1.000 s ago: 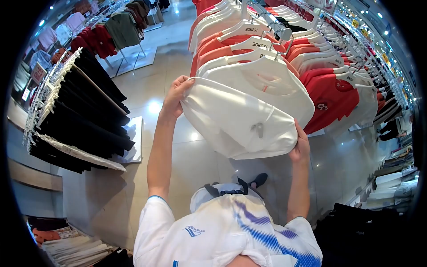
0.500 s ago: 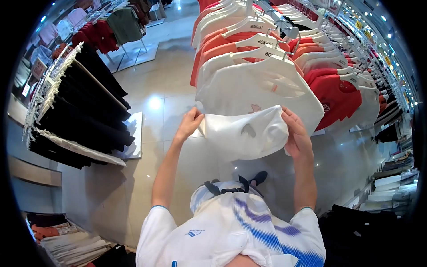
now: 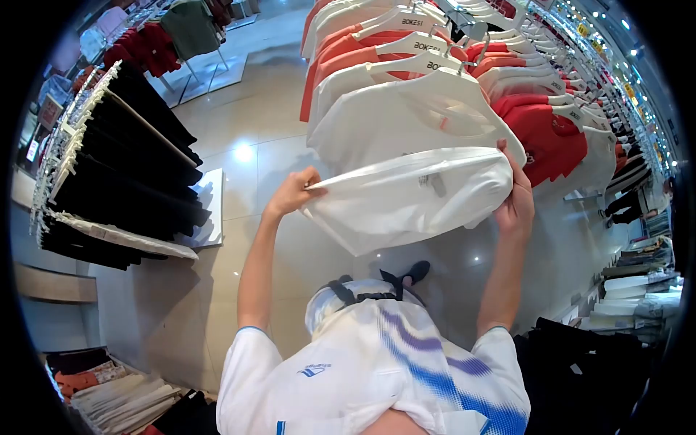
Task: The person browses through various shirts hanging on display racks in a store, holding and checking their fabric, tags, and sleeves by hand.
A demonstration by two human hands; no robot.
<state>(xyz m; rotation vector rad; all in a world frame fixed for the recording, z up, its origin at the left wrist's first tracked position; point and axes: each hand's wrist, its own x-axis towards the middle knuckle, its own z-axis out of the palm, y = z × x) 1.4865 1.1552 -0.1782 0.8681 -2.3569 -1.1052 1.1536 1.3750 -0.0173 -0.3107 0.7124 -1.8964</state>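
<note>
Stretched between my two hands is the white cloth of a white T-shirt (image 3: 391,206), with a small grey mark or tag near its middle. My left hand (image 3: 296,191) pinches the cloth's left edge. At the right end, my right hand (image 3: 516,194) grips the upper edge, fingers partly behind the fabric. Directly behind it a white top (image 3: 391,109) hangs on a white hanger (image 3: 429,67) at the front of a rack. I cannot tell whether the cloth I hold is the lower part of that hanging top.
Coral tops (image 3: 346,61) hang behind the white one, and a red top (image 3: 540,141) hangs to the right. Black garments (image 3: 127,170) fill a rack at left. Folded clothes (image 3: 119,395) lie at lower left, black clothes (image 3: 580,362) at lower right. A person (image 3: 631,203) stands far right.
My hands have moved farther apart, the left one leftward and the right one up and right. The white cloth is spread wider and its upper edge is higher.
</note>
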